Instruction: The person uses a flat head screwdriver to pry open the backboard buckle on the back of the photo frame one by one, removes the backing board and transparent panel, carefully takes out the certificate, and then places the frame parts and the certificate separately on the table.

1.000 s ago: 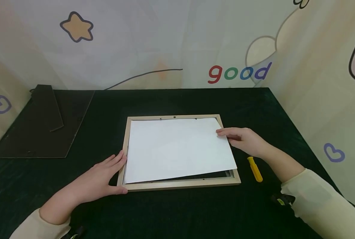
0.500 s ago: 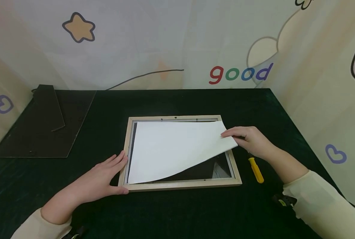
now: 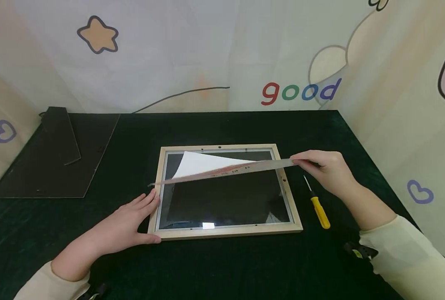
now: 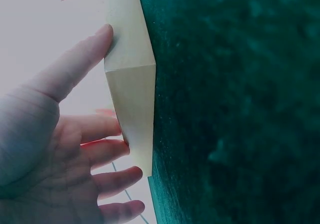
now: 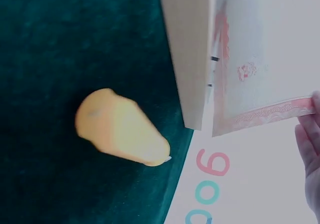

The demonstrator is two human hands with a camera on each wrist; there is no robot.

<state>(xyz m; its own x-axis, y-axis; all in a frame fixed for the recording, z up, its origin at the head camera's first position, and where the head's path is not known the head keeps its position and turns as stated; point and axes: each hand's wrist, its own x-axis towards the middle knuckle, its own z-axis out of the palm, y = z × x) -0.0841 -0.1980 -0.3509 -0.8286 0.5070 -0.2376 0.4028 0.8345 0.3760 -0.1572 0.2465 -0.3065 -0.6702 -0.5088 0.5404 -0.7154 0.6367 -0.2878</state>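
Honestly, the right hand [image 3: 325, 168] had the sheet of paper [image 3: 222, 168] pinched by its right corner between thumb and fingers and held up off the wooden picture frame [image 3: 224, 231], with the far left part of the sheet low over the frame's far-left corner. The frame lay face down about mid-desk, a bit toward the near edge, dark glass [image 3: 226, 200] showing inside it. The left hand [image 3: 126, 227] lay flat and relaxed against the frame's near-left corner, fingers straight along the left rail and thumb on the near rail, gripping nothing.

My take on doing this well: the lift should go slow and even so the paper didn't crease at the pinch, that left hand should stay pressing so the frame didn't skid, and the sheet needed to clear the little tabs on the rails.

The desk [image 3: 226, 271] was covered in dark green felt-like cloth. A yellow-handled screwdriver [image 3: 317, 207] lay just beside the frame's right rail, and the black backing board [image 3: 53, 162] with its stand sat in the far-left corner. Behind was a pale cartoon backdrop with a star [image 3: 96, 34], hearts and the word "good" [image 3: 299, 91].
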